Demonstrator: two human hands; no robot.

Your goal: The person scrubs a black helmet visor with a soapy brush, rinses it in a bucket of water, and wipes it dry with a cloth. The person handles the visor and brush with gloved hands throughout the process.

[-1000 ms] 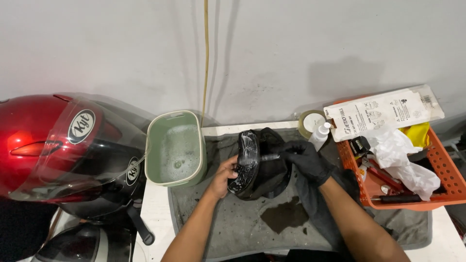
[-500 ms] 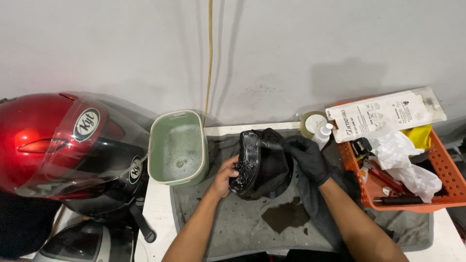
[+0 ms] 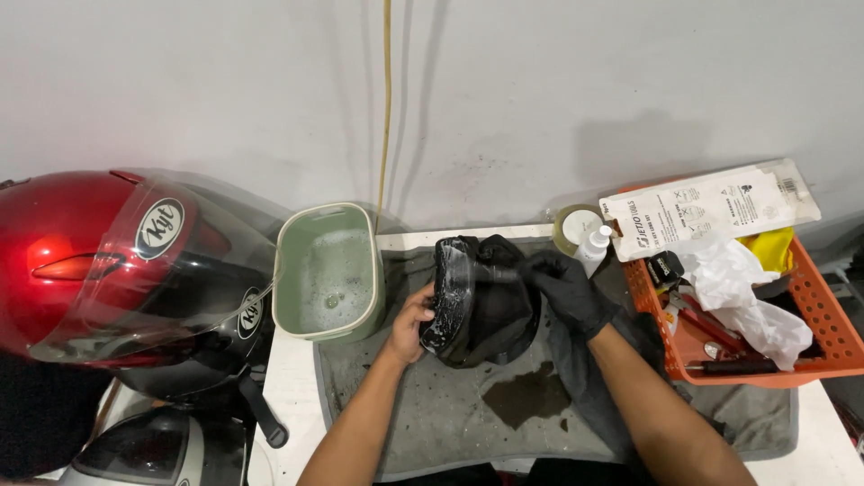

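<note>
A dark curved helmet visor, wet and soapy, stands on edge over a grey towel on the white table. My bare left hand grips its left edge from below. My right hand, in a black glove, presses a black cloth against the visor's inner side. The cloth bunches between the glove and the visor and hides most of the visor's right half. A dark wet patch marks the towel just below the visor.
A pale green tub of soapy water stands left of the towel. A red helmet with a clear visor and other helmets fill the left. An orange basket of tools, white plastic and a packet sits right, beside a small white bottle.
The gloved right hand and cloth have shifted slightly along the visor. The left hand keeps its grip, and the view has drifted a little.
</note>
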